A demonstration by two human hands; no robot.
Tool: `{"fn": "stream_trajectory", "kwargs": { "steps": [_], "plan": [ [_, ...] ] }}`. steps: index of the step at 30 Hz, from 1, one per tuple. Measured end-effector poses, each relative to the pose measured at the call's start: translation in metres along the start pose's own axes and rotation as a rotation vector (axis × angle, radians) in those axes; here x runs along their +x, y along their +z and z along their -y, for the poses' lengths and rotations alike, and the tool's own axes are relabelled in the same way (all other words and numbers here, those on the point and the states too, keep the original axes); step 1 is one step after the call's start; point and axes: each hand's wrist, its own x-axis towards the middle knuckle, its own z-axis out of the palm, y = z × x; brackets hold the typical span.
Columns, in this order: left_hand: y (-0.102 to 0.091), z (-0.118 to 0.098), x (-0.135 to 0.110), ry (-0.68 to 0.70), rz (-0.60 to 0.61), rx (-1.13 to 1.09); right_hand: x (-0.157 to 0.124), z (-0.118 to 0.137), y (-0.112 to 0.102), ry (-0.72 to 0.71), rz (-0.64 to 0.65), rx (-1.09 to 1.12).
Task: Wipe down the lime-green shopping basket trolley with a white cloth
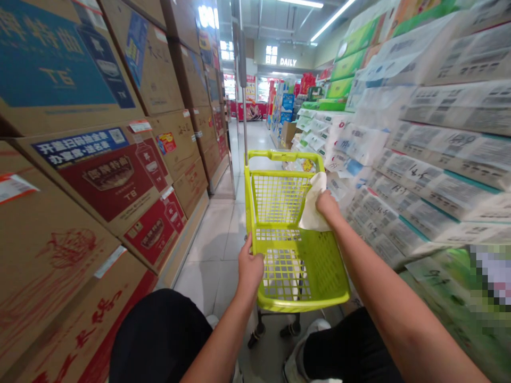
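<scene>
A yellow-green plastic shopping cart (303, 304) stands on the floor straight ahead, between my knees. Its lattice basket has no goods showing in it. My left hand (250, 264) grips the cart's left rim, fingers wrapped over the edge. On the far right side, my right hand (328, 206) is closed on a white cloth (313, 215), which drapes over the right rim and hangs partly inside the basket. The cart's handle (285, 156) rises at the far end. Below, dark caster wheels (256, 336) touch the floor.
Cardboard cartons (120, 175) are stacked high along the left. Packs of tissue paper (431, 159) form a tall stack close on the right. A thin metal pole (244, 106) stands beyond the cart's left side. The tiled floor (211, 229) runs ahead down the aisle.
</scene>
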Motion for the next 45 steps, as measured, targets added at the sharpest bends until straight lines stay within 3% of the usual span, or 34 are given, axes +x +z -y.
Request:
{"fn": "stream_trajectory", "kwargs": {
  "steps": [5,13,16,19,22,31,35,40,45],
  "plan": [
    [0.005,-0.005,-0.001,-0.013,-0.031,-0.008,-0.056,-0.032,0.009,0.030,0.063,-0.040],
    [0.002,-0.001,0.004,0.081,-0.030,-0.009,-0.196,-0.075,0.005,-0.124,0.029,0.110],
    [0.001,0.000,0.005,0.082,0.006,0.070,-0.217,-0.080,0.001,-0.103,0.021,0.102],
    [0.002,0.003,0.009,0.166,0.050,0.148,-0.206,-0.080,-0.004,-0.076,0.050,0.020],
    [0.006,0.005,0.014,0.240,0.069,0.211,-0.174,-0.075,-0.009,-0.056,0.075,-0.042],
    [0.011,0.004,0.018,0.254,0.079,0.239,-0.056,-0.031,-0.021,0.014,0.068,-0.123],
    [0.012,0.005,0.019,0.192,0.077,0.216,-0.021,-0.020,-0.022,0.005,0.046,-0.120],
    [0.008,0.002,0.025,0.129,0.014,0.188,-0.024,-0.022,-0.014,-0.005,0.051,-0.174],
    [0.000,0.000,0.025,0.117,0.022,0.168,-0.068,-0.029,-0.013,-0.041,0.079,-0.204]
  ]
}}
